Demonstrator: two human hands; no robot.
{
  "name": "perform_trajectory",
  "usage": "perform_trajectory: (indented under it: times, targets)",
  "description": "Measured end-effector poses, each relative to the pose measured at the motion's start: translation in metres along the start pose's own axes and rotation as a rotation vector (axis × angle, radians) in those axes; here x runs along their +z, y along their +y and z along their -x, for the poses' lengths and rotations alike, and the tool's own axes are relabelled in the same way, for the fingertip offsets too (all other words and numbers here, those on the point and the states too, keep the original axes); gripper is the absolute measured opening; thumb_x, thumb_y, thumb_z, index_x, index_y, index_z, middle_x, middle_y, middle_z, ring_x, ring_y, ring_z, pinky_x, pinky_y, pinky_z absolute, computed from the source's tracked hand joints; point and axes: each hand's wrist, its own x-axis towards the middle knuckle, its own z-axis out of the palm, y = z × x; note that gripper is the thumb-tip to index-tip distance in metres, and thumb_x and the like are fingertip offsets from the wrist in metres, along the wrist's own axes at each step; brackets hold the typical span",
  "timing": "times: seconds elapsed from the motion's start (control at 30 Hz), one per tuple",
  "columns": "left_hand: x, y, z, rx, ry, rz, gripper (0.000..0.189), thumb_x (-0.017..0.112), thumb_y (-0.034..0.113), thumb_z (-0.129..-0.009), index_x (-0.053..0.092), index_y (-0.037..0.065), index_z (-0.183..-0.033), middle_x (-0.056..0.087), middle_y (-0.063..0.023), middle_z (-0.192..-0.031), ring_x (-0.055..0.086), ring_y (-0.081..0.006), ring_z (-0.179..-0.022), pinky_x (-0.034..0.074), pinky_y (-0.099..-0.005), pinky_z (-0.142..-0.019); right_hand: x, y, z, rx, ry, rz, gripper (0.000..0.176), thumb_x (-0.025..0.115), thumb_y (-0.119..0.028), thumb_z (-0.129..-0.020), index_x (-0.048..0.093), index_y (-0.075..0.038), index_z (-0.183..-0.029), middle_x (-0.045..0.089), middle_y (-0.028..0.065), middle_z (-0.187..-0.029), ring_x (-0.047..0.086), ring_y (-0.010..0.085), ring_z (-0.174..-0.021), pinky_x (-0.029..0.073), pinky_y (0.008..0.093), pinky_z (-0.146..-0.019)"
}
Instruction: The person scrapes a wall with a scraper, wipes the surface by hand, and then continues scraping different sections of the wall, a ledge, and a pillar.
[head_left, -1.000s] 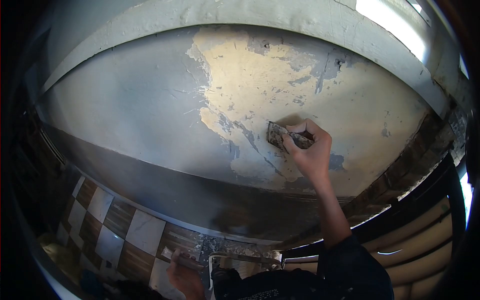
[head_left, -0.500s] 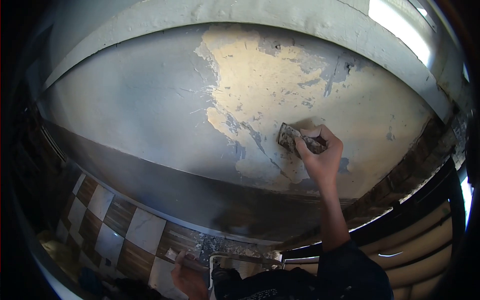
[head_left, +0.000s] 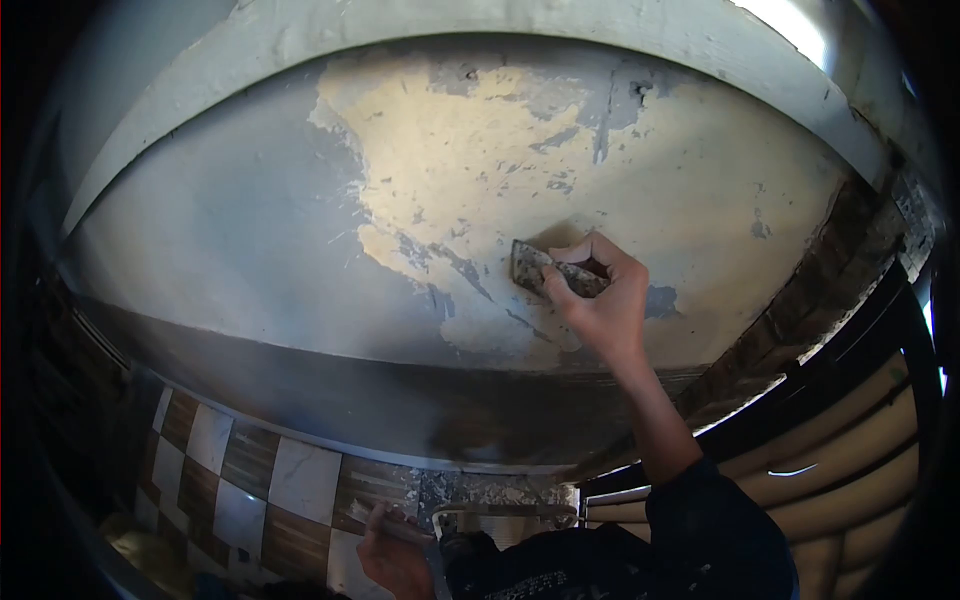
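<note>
My right hand grips a stained scraper between thumb and fingers, its broad blade at the wall. The blade edge points left and lies over the cream-coloured area, where grey paint is gone. Grey patches and scratches remain around it. Low in the view, my left hand is closed around a flat, pale greyish tool whose exact kind I cannot make out. That hand is well below the wall's painted part, above the tiled floor.
A pale ledge curves along the top of the wall. Brown and white tiles cover the floor at lower left, with debris by the wall's foot. A light-framed object stands near my body. Slatted boards are at right.
The view has shifted, so the wall appears farther left and slightly higher. My right hand with the scraper stays at the cream area, only slightly moved. My left hand keeps its hold.
</note>
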Motion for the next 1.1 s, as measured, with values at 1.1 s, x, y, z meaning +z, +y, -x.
perform_trajectory:
  times: [1.1]
  targets:
    - [0.021, -0.007, -0.005, 0.043, -0.112, -0.179, 0.050, 0.046, 0.031, -0.079, 0.054, -0.008, -0.107, 0.057, -0.0147, -0.092, 0.053, -0.0239, -0.089, 0.042, -0.0368, -0.080, 0.025, 0.012, 0.012, -0.022, 0.204, -0.313, 0.011, 0.065, -0.001, -0.068, 0.059, 0.003, -0.075, 0.059, 0.0056, -0.063, 0.051, 0.0060, -0.058, 0.043, 0.0229, -0.056]
